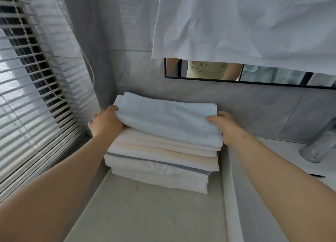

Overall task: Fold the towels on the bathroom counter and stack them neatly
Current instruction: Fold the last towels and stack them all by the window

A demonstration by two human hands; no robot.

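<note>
Stack of folded towels (163, 161) at far left corner of counter (145, 214), against the back wall, window blind (32, 96) just beside. Pale blue towel (169, 121) on top, folded, lying across the stack. Left hand (105, 121) grips its left end, thumb over the top. Right hand (223, 127) grips its right end, thumb on top, fingers hidden behind. Faucet (320, 147) near right edge
</note>
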